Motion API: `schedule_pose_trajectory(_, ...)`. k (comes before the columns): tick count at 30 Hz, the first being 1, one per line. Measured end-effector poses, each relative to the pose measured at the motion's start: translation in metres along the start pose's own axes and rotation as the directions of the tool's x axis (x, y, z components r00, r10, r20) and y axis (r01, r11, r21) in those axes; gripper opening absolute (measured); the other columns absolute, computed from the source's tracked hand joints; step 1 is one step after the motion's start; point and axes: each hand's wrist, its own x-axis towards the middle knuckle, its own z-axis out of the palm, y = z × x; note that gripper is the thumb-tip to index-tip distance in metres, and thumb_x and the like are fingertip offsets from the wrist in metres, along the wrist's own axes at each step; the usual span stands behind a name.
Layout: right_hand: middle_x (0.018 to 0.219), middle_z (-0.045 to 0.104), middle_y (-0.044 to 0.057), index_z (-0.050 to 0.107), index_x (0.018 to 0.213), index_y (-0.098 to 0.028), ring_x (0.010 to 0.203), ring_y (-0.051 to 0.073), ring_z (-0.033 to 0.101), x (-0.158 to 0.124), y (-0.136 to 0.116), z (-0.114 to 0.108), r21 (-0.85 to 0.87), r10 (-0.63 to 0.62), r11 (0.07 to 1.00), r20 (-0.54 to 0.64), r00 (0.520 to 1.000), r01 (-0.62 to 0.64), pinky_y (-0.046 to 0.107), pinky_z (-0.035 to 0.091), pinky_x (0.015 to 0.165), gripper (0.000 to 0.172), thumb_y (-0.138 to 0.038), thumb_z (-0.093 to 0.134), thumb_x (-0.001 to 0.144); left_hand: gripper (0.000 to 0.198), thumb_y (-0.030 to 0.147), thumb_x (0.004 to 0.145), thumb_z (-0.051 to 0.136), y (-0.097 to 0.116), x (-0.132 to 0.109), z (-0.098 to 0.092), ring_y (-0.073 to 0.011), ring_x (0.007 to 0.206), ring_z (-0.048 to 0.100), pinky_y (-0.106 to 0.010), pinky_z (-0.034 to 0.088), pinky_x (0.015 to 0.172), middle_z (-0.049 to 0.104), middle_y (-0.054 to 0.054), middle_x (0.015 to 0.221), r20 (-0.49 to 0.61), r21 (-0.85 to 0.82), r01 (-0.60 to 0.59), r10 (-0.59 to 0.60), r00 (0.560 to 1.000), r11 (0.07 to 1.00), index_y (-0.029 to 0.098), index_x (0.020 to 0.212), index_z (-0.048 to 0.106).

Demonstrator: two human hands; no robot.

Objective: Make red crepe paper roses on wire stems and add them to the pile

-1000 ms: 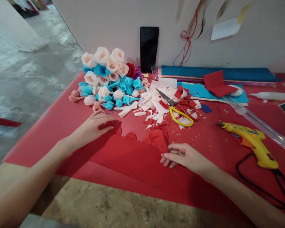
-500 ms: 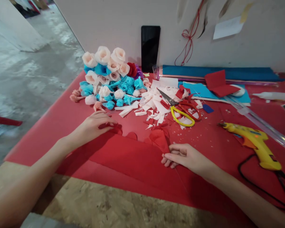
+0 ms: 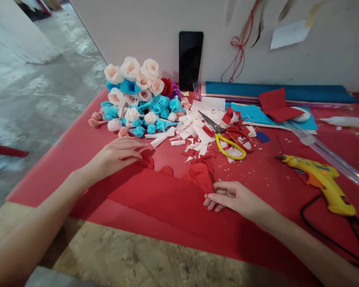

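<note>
In my right hand [image 3: 224,195], thumb and fingers pinch the base of a red paper flower [image 3: 201,175], and a thin stem runs down below the hand. My left hand [image 3: 118,153] lies over the red paper petals [image 3: 146,160] at the left, its fingers stretched out and partly covering them. Another rounded petal [image 3: 166,171] lies between the hands. Beneath both is a flat sheet of red crepe paper [image 3: 155,199] on the red table cover.
Finished paper flowers [image 3: 131,85] are piled at the back left. Paper scraps [image 3: 194,127] and scissors [image 3: 227,139] lie mid-table. A yellow glue gun [image 3: 320,175] with a black cord rests at the right. A black phone [image 3: 190,59] leans on the wall.
The fingers of my left hand have straightened and loosened over the petals. My right hand keeps hold of the red flower in the same place. The view has shifted very slightly.
</note>
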Motion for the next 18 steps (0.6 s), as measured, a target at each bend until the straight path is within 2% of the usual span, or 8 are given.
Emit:
schedule_pose_trajectory(5, 0.076, 0.065, 0.008, 0.057, 0.072, -0.012, 0.068, 0.013, 0.061, 0.000, 0.000, 0.000, 0.008, -0.001, 1.000, -0.001, 1.000, 0.001, 0.026, 0.048, 0.064, 0.043, -0.054, 0.067, 0.065, 0.015, 0.020, 0.086, 0.046, 0.003, 0.001, -0.003, -0.0150, 0.100, 0.058, -0.036, 0.045, 0.093, 0.067, -0.001, 0.096, 0.107, -0.094, 0.070, -0.060, 0.993, 0.993, 0.021, 0.087, 0.061)
schedule_pose_trajectory(7, 0.076, 0.066, 0.008, 0.057, 0.072, -0.012, 0.067, 0.013, 0.061, -0.001, -0.002, 0.000, 0.019, 0.007, 1.000, -0.001, 1.000, -0.007, 0.026, 0.048, 0.064, 0.043, -0.053, 0.068, 0.064, 0.014, 0.019, 0.085, 0.046, 0.003, 0.001, -0.004, -0.0167, 0.101, 0.057, -0.036, 0.046, 0.091, 0.066, -0.002, 0.097, 0.144, -0.129, 0.119, -0.100, 0.984, 0.985, 0.020, 0.090, 0.059)
schedule_pose_trajectory(11, 0.077, 0.066, 0.009, 0.057, 0.074, -0.011, 0.069, 0.013, 0.062, -0.005, -0.009, -0.001, 0.057, 0.021, 0.998, 0.007, 1.000, -0.021, 0.026, 0.048, 0.066, 0.040, -0.049, 0.068, 0.067, 0.014, 0.022, 0.086, 0.045, 0.002, -0.001, -0.007, -0.0182, 0.095, 0.060, -0.033, 0.049, 0.083, 0.066, -0.005, 0.096, 0.150, -0.224, 0.228, -0.197, 0.969, 0.948, 0.017, 0.096, 0.054)
schedule_pose_trajectory(13, 0.078, 0.066, 0.010, 0.058, 0.076, -0.011, 0.070, 0.013, 0.062, -0.007, -0.012, -0.003, 0.078, 0.016, 0.997, 0.022, 1.000, -0.017, 0.027, 0.049, 0.068, 0.038, -0.047, 0.067, 0.069, 0.014, 0.024, 0.086, 0.044, 0.002, 0.001, -0.010, -0.0163, 0.088, 0.061, -0.029, 0.050, 0.077, 0.065, -0.005, 0.094, 0.114, -0.282, 0.272, -0.249, 0.962, 0.920, 0.016, 0.095, 0.051)
schedule_pose_trajectory(15, 0.078, 0.066, 0.010, 0.059, 0.078, -0.010, 0.069, 0.013, 0.062, -0.010, -0.015, -0.004, 0.091, -0.003, 0.996, 0.037, 0.999, 0.000, 0.026, 0.049, 0.068, 0.036, -0.044, 0.066, 0.071, 0.012, 0.026, 0.086, 0.045, 0.004, 0.005, -0.014, -0.0138, 0.082, 0.060, -0.024, 0.050, 0.071, 0.062, -0.004, 0.090, 0.032, -0.336, 0.302, -0.310, 0.950, 0.892, 0.015, 0.091, 0.050)
schedule_pose_trajectory(18, 0.078, 0.066, 0.009, 0.060, 0.079, -0.010, 0.069, 0.012, 0.060, -0.017, -0.020, -0.004, 0.086, -0.058, 0.995, 0.031, 0.998, 0.055, 0.024, 0.048, 0.067, 0.031, -0.040, 0.066, 0.072, 0.011, 0.027, 0.087, 0.046, 0.019, 0.019, -0.022, -0.0089, 0.068, 0.055, -0.018, 0.046, 0.061, 0.056, 0.002, 0.075, -0.084, -0.412, 0.319, -0.384, 0.920, 0.854, 0.017, 0.089, 0.046)
